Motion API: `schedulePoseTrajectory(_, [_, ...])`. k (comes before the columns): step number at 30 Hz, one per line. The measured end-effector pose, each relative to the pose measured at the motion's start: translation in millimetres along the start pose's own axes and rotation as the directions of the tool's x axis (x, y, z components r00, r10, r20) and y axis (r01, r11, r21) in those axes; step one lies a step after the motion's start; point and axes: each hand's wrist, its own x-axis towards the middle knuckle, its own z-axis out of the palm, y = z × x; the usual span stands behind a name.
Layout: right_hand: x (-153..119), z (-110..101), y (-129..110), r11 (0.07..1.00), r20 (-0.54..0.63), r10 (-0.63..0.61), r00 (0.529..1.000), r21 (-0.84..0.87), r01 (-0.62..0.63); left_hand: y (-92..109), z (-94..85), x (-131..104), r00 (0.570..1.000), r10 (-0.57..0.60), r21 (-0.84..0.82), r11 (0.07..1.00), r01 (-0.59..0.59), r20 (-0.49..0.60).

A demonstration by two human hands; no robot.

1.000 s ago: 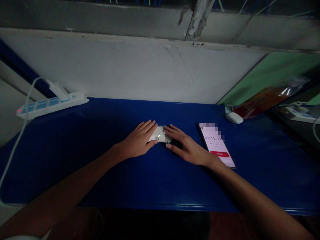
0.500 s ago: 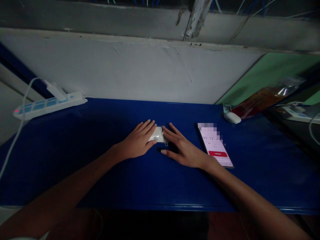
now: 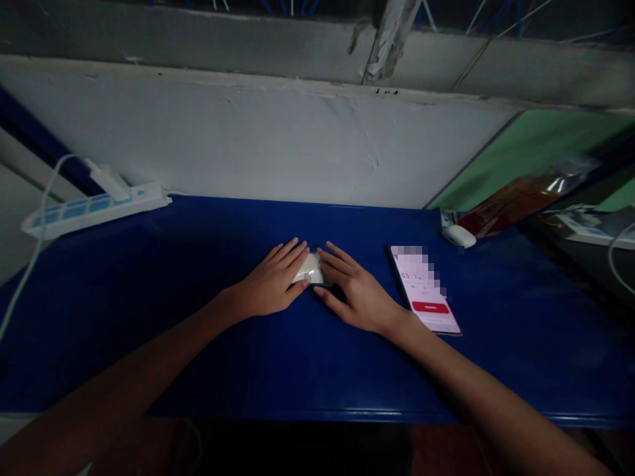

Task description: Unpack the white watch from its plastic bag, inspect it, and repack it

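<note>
A small flat white packet (image 3: 311, 268) with a shiny clear surface lies on the blue table (image 3: 297, 370) between my hands. Its left end is under my left hand (image 3: 272, 281), which rests flat with the fingers stretched out. From the other side, my right hand (image 3: 360, 291) lays its outstretched fingers over the packet's right end, the thumb set apart near the lower edge. Both hands are open and press or touch the packet without wrapping round it. The covered ends of the packet are hidden.
Right of my hands lies a phone (image 3: 426, 297) with a lit timer screen. Behind it sit a white computer mouse (image 3: 460, 236) and a red-orange plastic bag (image 3: 516, 198). A white power strip (image 3: 99, 208) with a plugged cable stands at the back left, before the pale wall (image 3: 278, 139).
My right hand has moved slightly left, covering the packet's right end and a small wire loop that showed there. Its thumb has come closer to the packet. My left hand stays put.
</note>
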Motion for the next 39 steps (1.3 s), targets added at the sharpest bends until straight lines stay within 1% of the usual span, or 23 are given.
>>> schedulePoseTrajectory(5, [-4.8, 0.6, 17.9, 0.996, -0.046, 0.092, 0.995, 0.016, -0.091, -6.1, -1.1, -0.7, 1.0, 0.023, -0.036, 0.999, -0.022, 0.015])
schedulePoseTrajectory(10, [-7.3, 2.4, 31.3, 0.997, -0.071, 0.078, 0.994, 0.009, -0.077, -9.6, -2.2, -0.1, 0.999, 0.048, -0.102, 0.994, -0.048, -0.005])
schedulePoseTrajectory(12, [-6.8, 1.3, 32.3, 0.998, -0.1, 0.067, 0.993, 0.022, -0.065, -7.7, -3.9, 0.4, 0.999, 0.046, -0.152, 0.987, -0.049, -0.027])
schedulePoseTrajectory(17, [-6.1, -10.3, 26.8, 0.991, -0.277, 0.089, 0.957, 0.118, -0.058, 3.0, -12.5, -0.8, 0.994, 0.054, -0.297, 0.952, -0.08, -0.095])
schedulePoseTrajectory(20, [-6.1, -19.3, 23.4, 0.973, -0.303, 0.105, 0.947, 0.229, -0.035, 7.8, -16.5, -2.4, 0.992, 0.089, -0.345, 0.931, -0.116, -0.095])
schedulePoseTrajectory(23, [-6.1, -25.5, 21.9, 0.946, -0.312, 0.121, 0.942, 0.324, -0.014, 6.8, -15.8, -2.6, 0.989, 0.108, -0.351, 0.927, -0.136, -0.099])
schedulePoseTrajectory(25, [-6.2, -27.2, 22.0, 0.921, -0.328, 0.186, 0.926, 0.387, -0.048, 3.3, -13.5, -1.5, 0.989, 0.096, -0.341, 0.931, -0.13, -0.116])
schedulePoseTrajectory(26, [-6.2, -27.5, 22.5, 0.902, -0.343, 0.237, 0.909, 0.425, -0.075, 1.2, -12.3, -0.7, 0.988, 0.083, -0.331, 0.936, -0.122, -0.129])
schedulePoseTrajectory(29, [-5.2, -26.7, 26.0, 0.814, -0.376, 0.408, 0.832, 0.563, -0.144, -4.4, -10.5, 1.5, 0.985, 0.048, -0.298, 0.95, -0.096, -0.166])
schedulePoseTrajectory(30, [-4.6, -26.2, 27.8, 0.776, -0.365, 0.451, 0.815, 0.612, -0.155, -5.7, -10.5, 1.8, 0.985, 0.038, -0.289, 0.953, -0.087, -0.171])
schedulePoseTrajectory(32, [-3.1, -24.9, 31.8, 0.7, -0.307, 0.507, 0.805, 0.692, -0.177, -7.5, -10.3, 1.8, 0.985, 0.016, -0.273, 0.96, -0.062, -0.169])
schedulePoseTrajectory(35, [-1.4, -22.6, 36.9, 0.621, -0.198, 0.533, 0.823, 0.752, -0.222, -9.3, -8.2, 0.2, 0.984, 0.001, -0.251, 0.967, -0.045, -0.175])
schedulePoseTrajectory(39, [-0.9, -16.1, 39.0, 0.579, -0.093, 0.498, 0.862, 0.776, -0.25, -9.2, -5.5, -1.5, 0.986, 0.033, -0.215, 0.974, -0.068, -0.164])
